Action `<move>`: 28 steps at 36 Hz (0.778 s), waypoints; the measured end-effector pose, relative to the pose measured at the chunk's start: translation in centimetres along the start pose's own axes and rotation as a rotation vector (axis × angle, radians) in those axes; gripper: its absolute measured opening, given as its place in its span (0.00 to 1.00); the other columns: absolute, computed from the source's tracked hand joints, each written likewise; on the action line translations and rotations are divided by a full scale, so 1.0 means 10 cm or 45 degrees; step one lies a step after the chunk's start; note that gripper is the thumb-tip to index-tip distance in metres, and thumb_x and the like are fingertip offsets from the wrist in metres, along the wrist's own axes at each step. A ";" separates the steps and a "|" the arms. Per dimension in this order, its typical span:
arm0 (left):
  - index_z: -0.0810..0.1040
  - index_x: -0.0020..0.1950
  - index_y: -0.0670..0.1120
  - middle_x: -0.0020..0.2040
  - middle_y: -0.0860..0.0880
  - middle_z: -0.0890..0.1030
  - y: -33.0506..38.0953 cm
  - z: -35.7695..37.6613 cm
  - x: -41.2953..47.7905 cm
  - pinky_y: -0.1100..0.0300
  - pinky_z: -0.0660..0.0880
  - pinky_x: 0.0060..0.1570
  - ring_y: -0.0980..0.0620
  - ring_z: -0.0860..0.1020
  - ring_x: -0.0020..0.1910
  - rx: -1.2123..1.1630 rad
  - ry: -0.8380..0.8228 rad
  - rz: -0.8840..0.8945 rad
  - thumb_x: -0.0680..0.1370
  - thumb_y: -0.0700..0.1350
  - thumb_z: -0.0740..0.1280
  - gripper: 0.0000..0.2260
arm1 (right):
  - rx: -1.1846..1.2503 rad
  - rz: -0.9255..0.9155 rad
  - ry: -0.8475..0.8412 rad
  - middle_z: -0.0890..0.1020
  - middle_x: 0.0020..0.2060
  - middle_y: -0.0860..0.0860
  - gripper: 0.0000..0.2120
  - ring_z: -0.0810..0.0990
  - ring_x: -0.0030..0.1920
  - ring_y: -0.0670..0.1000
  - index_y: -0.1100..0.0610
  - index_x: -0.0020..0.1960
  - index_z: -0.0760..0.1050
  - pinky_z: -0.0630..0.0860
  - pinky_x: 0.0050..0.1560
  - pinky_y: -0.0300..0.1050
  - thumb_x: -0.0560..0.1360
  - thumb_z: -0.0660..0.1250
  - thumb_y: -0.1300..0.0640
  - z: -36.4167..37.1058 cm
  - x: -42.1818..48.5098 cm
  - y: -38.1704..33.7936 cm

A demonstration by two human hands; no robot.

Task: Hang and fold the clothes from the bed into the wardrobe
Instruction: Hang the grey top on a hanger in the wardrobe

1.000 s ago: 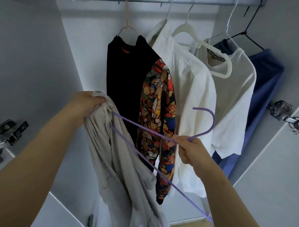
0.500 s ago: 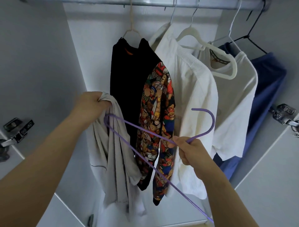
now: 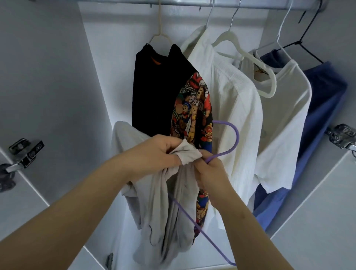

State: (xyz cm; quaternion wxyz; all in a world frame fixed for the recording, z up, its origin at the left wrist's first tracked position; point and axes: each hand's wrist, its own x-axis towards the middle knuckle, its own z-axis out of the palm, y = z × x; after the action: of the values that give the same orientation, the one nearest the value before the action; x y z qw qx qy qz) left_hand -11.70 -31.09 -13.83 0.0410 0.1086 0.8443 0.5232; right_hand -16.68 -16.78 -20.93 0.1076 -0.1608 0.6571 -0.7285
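Both hands meet at the wardrobe — left hand (image 3: 154,152) pinches the grey garment (image 3: 163,208), right hand (image 3: 210,173) grips the purple hanger (image 3: 234,140) at its neck.

A pale grey garment (image 3: 163,212), crumpled and hanging in loose folds, was draped over a thin purple hanger (image 3: 234,140) whose hook curved up to the right and whose lower arm slanted down to the right, in front of the clothes on the wardrobe rail (image 3: 192,2).

A home wardrobe: shirts hang on hangers from a metal rail (image 3: 173,2) between white panels with door hinges (image 3: 342,135).
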 end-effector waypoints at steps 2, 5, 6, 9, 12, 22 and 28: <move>0.81 0.51 0.57 0.43 0.60 0.83 -0.02 -0.10 -0.05 0.72 0.75 0.41 0.65 0.79 0.42 0.303 -0.040 -0.070 0.75 0.44 0.69 0.09 | -0.014 0.000 0.082 0.71 0.21 0.44 0.11 0.66 0.22 0.41 0.54 0.41 0.76 0.63 0.24 0.32 0.79 0.60 0.62 -0.05 0.02 -0.01; 0.79 0.57 0.57 0.48 0.60 0.79 -0.12 -0.20 -0.05 0.67 0.71 0.45 0.60 0.76 0.48 1.026 0.278 -0.109 0.75 0.50 0.67 0.11 | -0.039 -0.009 0.115 0.66 0.21 0.47 0.09 0.62 0.20 0.41 0.59 0.39 0.72 0.59 0.21 0.32 0.78 0.60 0.63 -0.14 0.04 -0.04; 0.77 0.60 0.57 0.53 0.58 0.79 -0.16 -0.21 -0.05 0.62 0.69 0.52 0.57 0.74 0.54 1.266 0.408 -0.070 0.75 0.52 0.66 0.13 | -0.043 -0.022 0.108 0.65 0.21 0.47 0.09 0.62 0.20 0.41 0.60 0.39 0.71 0.59 0.21 0.32 0.78 0.60 0.64 -0.15 0.04 -0.05; 0.68 0.69 0.56 0.66 0.54 0.72 -0.23 -0.15 -0.04 0.47 0.50 0.71 0.50 0.63 0.71 1.558 0.434 0.155 0.72 0.58 0.66 0.26 | -0.055 -0.068 0.051 0.66 0.19 0.45 0.13 0.63 0.21 0.41 0.59 0.34 0.67 0.61 0.23 0.31 0.77 0.61 0.65 -0.15 0.05 -0.09; 0.69 0.70 0.54 0.61 0.52 0.75 -0.21 -0.08 0.01 0.47 0.64 0.66 0.49 0.72 0.64 1.455 0.344 0.361 0.73 0.63 0.61 0.27 | -0.159 -0.135 -0.024 0.67 0.21 0.45 0.13 0.65 0.24 0.43 0.58 0.33 0.68 0.63 0.28 0.35 0.76 0.62 0.66 -0.10 0.06 -0.12; 0.75 0.59 0.62 0.42 0.54 0.80 -0.31 0.05 0.10 0.55 0.76 0.42 0.58 0.76 0.38 0.583 0.264 0.173 0.75 0.52 0.68 0.14 | -0.213 -0.241 0.113 0.79 0.32 0.46 0.12 0.79 0.36 0.49 0.48 0.43 0.71 0.77 0.40 0.48 0.71 0.69 0.64 -0.09 0.01 -0.14; 0.75 0.43 0.66 0.37 0.52 0.80 -0.33 -0.08 0.10 0.72 0.69 0.32 0.63 0.73 0.32 0.445 0.580 0.189 0.72 0.50 0.71 0.10 | -0.089 -0.497 0.459 0.81 0.39 0.43 0.14 0.79 0.44 0.44 0.46 0.46 0.73 0.76 0.46 0.40 0.71 0.69 0.65 -0.22 0.00 -0.12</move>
State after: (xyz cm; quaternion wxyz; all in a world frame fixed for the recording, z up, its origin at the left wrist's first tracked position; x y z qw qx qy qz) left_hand -13.23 -32.95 -16.39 -0.2072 0.0552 0.8988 0.3824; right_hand -17.45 -14.63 -19.94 -0.1594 -0.1558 0.6469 -0.7293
